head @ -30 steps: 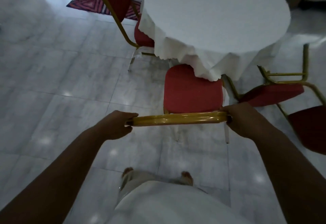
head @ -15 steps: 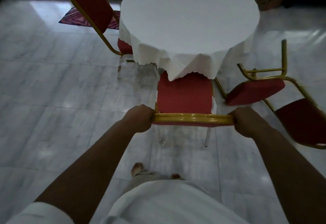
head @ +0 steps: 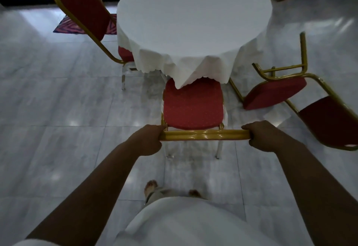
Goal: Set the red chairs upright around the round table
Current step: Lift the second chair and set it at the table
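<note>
The marble floor [head: 58, 110] took up most of the view, and compared with half a second earlier more of the doorway at the far end showed, so the camera had tipped up a bit. The round table [head: 193, 13] with its white cloth [head: 193, 67] sat dead centre, and the near chair [head: 191, 108] had slid further in than before, so the cloth's hanging point now draped over the front of its seat. That chair stood upright, straight in front of the person. Left of the table another chair [head: 81, 7] stood upright with its seat tucked under the cloth. Off to the right the third chair [head: 280, 91] lay tipped over on the floor, legs sticking up, just beside the table and near the held chair's right side, same as earlier. A striped rug [head: 67, 26] peeked out behind the left chair. The left hand [head: 149, 141] was clenched around the left end of the gold top rail [head: 205, 135], and the right hand [head: 265, 135] was wrapped around the right end, both still gripping as before. Two bare feet [head: 151, 185] showed below, well back from the chair.
</note>
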A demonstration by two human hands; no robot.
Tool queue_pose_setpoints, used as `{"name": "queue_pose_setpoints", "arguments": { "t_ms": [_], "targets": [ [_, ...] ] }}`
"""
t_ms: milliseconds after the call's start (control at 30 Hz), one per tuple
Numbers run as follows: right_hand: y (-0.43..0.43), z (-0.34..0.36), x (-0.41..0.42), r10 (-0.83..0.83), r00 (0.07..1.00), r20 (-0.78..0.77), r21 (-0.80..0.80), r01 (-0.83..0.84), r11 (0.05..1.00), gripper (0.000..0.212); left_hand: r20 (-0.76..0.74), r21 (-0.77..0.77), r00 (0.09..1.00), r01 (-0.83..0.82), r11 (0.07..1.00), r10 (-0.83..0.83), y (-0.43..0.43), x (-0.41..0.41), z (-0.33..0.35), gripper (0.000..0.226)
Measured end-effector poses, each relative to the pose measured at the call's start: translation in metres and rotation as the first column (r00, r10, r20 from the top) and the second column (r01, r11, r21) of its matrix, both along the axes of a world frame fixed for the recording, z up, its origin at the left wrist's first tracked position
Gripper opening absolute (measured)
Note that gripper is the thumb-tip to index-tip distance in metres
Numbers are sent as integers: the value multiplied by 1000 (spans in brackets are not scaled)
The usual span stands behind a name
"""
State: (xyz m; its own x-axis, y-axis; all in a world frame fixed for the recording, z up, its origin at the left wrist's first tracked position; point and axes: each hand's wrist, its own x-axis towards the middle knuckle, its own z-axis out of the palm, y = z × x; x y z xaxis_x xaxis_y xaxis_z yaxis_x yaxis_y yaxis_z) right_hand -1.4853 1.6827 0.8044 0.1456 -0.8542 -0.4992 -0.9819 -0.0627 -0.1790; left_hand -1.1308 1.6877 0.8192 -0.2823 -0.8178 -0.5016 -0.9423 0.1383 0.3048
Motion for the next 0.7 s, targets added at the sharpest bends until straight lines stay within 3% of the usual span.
{"name": "queue_pose_setpoints", "arguments": {
  "t_ms": [100,200,267,367,500,700],
  "targets": [
    [1,22,2,-115,966,232,158,79,984,82,-197,136,977,-56,989,82,0,2,16,73],
    [8,33,28,-187,860,474,8,209,978,70,-443,115,860,-226,967,254,2,-9,23,58],
    [8,24,50,-185,863,471,-171,295,940,66,-414,-18,870,-300,954,266,-1,-20,14,62],
    [4,-1,64,-168,911,377,-345,306,887,78,-302,-243,935,-265,933,187,-5,-29,-18,82],
    [2,-9,65,-168,915,368,-414,323,851,77,-313,-416,934,-299,859,174,-8,-29,-36,73],
    [-11,-14,65,-177,902,394,-406,344,846,73,-334,-430,930,-292,854,150,-22,-27,-42,70]
  ]
}}
